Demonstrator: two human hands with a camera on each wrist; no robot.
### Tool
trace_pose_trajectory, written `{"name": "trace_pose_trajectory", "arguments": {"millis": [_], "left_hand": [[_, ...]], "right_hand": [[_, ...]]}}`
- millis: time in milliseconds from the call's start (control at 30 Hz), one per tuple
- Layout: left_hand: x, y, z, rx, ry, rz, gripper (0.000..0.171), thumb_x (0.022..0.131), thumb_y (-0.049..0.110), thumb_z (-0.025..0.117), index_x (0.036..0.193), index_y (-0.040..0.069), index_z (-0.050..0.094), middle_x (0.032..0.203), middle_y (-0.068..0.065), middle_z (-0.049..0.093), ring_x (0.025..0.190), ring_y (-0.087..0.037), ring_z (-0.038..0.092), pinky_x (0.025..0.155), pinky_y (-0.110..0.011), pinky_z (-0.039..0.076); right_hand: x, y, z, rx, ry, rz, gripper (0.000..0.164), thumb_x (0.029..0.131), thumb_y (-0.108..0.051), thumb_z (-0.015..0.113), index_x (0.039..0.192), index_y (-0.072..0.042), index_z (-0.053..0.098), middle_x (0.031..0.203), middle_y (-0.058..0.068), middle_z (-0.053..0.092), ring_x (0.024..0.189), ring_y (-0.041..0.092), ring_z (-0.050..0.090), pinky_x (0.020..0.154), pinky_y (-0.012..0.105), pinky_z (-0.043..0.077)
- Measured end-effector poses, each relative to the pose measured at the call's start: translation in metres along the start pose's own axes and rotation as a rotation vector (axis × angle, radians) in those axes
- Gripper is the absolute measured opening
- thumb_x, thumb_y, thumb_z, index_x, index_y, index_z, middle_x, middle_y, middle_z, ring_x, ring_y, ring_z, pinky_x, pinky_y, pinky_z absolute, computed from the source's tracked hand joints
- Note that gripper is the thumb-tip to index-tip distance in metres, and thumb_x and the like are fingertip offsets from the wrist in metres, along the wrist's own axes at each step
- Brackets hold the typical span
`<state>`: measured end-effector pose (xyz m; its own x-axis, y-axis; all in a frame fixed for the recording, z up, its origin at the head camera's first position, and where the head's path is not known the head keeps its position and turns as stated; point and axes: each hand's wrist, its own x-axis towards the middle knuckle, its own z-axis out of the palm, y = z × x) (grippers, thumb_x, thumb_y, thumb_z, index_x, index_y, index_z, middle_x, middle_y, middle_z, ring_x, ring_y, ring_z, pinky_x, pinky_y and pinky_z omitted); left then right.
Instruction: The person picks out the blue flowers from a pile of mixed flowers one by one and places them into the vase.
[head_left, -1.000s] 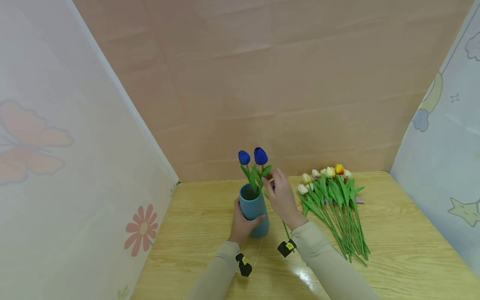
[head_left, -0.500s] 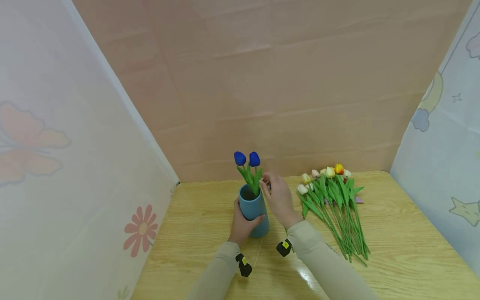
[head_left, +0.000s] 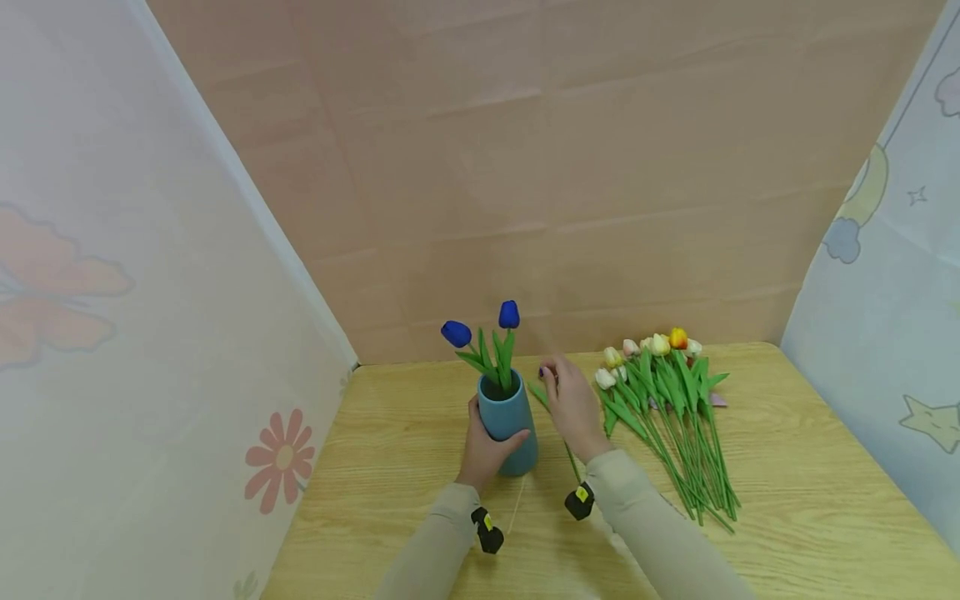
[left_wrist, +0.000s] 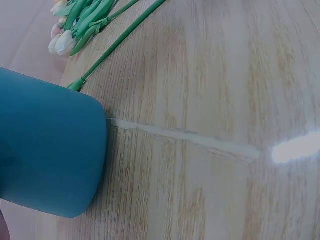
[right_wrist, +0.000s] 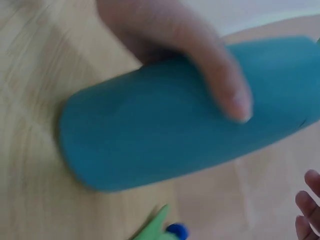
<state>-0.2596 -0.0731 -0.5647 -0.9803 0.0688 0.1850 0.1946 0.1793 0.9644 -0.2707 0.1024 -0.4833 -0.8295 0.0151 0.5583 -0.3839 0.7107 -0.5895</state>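
Observation:
My left hand [head_left: 482, 451] grips the blue vase [head_left: 513, 426] around its body, thumb across the front in the right wrist view. Two blue tulips stand in the vase: one tulip [head_left: 456, 334] leans left, the other tulip [head_left: 509, 314] is nearly upright. Just right of the vase, my right hand [head_left: 573, 408] has loosely bent fingers with nothing between them in the right wrist view. Below it lies a third tulip [head_left: 538, 393], partly hidden by the hand; its blue bloom [right_wrist: 177, 230] and a green leaf show in the right wrist view.
A pile of tulips [head_left: 675, 408] in white, pink, yellow and orange lies on the wooden table [head_left: 795, 467] to the right. A pale scratch-like line [left_wrist: 185, 136] runs from the vase's base. Printed cloth walls stand left and right, with a brown backdrop [head_left: 547, 167] behind.
My right hand has let go of the second blue tulip and drawn back right and down from the vase rim. The left tulip has tipped further left. My left hand stays on the vase.

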Motion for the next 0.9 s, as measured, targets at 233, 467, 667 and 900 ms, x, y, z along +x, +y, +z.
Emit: {"name": "trace_pose_trajectory", "arguments": {"millis": [233, 467, 667, 900], "left_hand": [[-0.001, 0.007, -0.001, -0.011, -0.02, -0.018, 0.096, 0.078, 0.03, 0.082, 0.149, 0.026, 0.018, 0.144, -0.004, 0.041, 0.13, -0.027, 0.045, 0.105, -0.057, 0.038], [-0.01, 0.033, -0.005, -0.031, -0.043, -0.014, 0.093, 0.08, 0.025, 0.081, 0.149, 0.019, 0.019, 0.143, -0.008, 0.041, 0.13, -0.03, 0.045, 0.105, -0.057, 0.038], [-0.01, 0.033, -0.005, -0.037, -0.043, -0.029, 0.093, 0.081, 0.025, 0.08, 0.15, 0.019, 0.019, 0.144, -0.008, 0.041, 0.131, -0.031, 0.044, 0.105, -0.057, 0.038], [-0.002, 0.005, -0.001, -0.031, -0.02, -0.039, 0.097, 0.078, 0.029, 0.083, 0.15, 0.027, 0.018, 0.145, -0.003, 0.04, 0.132, -0.027, 0.043, 0.107, -0.056, 0.036]], "right_hand": [[-0.015, 0.04, 0.012, -0.068, -0.186, 0.182, 0.021, 0.104, -0.02, 0.046, 0.106, -0.004, 0.06, 0.083, 0.006, 0.061, 0.063, 0.015, 0.054, 0.054, 0.03, 0.044], [-0.03, 0.074, 0.022, -0.135, -0.365, 0.245, 0.019, 0.104, -0.017, 0.047, 0.102, -0.002, 0.058, 0.075, 0.006, 0.059, 0.057, 0.014, 0.051, 0.049, 0.03, 0.041], [-0.043, 0.093, 0.036, -0.174, -0.475, 0.3, 0.016, 0.098, -0.018, 0.058, 0.104, -0.003, 0.054, 0.085, 0.01, 0.06, 0.063, 0.018, 0.057, 0.052, 0.033, 0.046], [-0.056, 0.1, 0.053, -0.172, -0.465, 0.406, 0.032, 0.091, -0.027, 0.068, 0.102, 0.0, 0.053, 0.095, 0.017, 0.055, 0.079, 0.029, 0.059, 0.067, 0.045, 0.05]]}}
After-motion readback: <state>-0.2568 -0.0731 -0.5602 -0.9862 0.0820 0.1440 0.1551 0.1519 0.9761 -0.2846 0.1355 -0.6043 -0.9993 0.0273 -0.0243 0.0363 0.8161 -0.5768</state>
